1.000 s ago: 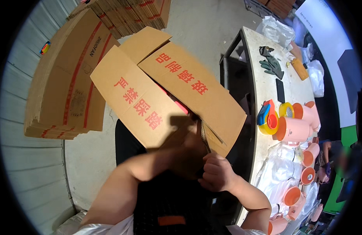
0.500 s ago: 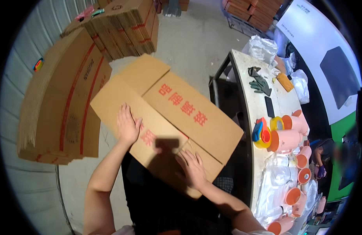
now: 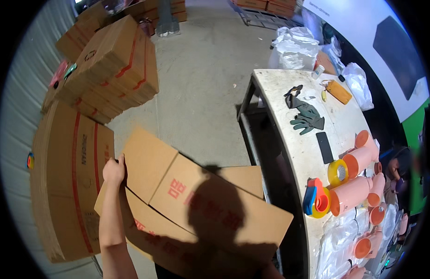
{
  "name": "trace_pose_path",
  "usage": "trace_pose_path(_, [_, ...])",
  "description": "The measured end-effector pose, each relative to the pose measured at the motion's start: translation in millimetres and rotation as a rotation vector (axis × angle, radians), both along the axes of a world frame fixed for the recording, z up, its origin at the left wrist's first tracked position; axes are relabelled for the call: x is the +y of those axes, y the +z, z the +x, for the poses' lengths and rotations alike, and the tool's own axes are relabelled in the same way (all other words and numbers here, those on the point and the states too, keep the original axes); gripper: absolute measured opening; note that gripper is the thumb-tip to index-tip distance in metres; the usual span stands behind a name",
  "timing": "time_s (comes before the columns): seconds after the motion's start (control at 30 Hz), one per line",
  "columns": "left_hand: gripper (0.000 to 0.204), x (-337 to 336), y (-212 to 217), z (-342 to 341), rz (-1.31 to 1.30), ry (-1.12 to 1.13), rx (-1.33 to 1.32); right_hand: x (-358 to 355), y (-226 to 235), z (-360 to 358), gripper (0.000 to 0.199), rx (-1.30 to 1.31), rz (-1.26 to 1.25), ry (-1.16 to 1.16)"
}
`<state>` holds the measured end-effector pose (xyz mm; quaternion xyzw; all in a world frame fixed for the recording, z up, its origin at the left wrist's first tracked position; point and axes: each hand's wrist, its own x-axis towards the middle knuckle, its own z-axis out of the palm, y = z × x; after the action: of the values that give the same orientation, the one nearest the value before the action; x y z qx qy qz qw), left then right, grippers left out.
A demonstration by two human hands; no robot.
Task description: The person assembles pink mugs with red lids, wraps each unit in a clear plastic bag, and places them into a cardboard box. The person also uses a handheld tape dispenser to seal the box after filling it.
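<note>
A large brown cardboard box (image 3: 215,195) with red print stands in front of me, with flaps spread out and my head's shadow across it. My left hand (image 3: 114,171) is closed at the left edge of a flap, its fingers curled against the cardboard. Another flap (image 3: 243,179) sticks out on the far side. The lower near part of the box lies in shadow. Of my right arm only a dark bit shows at the lower edge; the right hand itself is hidden.
Flattened cartons (image 3: 70,186) lean in a stack at left, with more bundled cartons (image 3: 126,69) beyond. At right a white-topped table (image 3: 289,153) holds grey gloves (image 3: 309,118), a phone (image 3: 324,147), a tape dispenser (image 3: 318,199), a yellow tape roll (image 3: 337,172) and several pink cups (image 3: 352,195).
The box has turned and sunk lower, and its flaps have spread. My left hand moved from the top panel to a flap's left edge. My right hand left the box's top and dropped from sight.
</note>
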<state>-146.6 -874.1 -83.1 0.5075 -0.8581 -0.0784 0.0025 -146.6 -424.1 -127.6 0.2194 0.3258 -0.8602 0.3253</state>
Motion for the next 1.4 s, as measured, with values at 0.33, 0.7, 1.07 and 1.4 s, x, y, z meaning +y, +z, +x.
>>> trace_pose_path(0.33, [0.048,93,327,-268,-0.499,-0.902,0.663,-146,84,-137,0.038,0.102,0.020,-0.092])
trace_pose_path(0.7, [0.036,-63,106,57,0.468,-0.847,0.153,-159,2,-106,0.031,-0.111,-0.018,0.398])
trace_pose_path(1.07, [0.056,-247,60,442,0.865,-0.463,-0.619,-496,195,95,0.025,0.129,0.139,1.173])
trace_pose_path(1.4, [0.049,-358,124,148,0.937,-0.405,0.443,-574,69,-39,0.014,0.775,0.534,0.938])
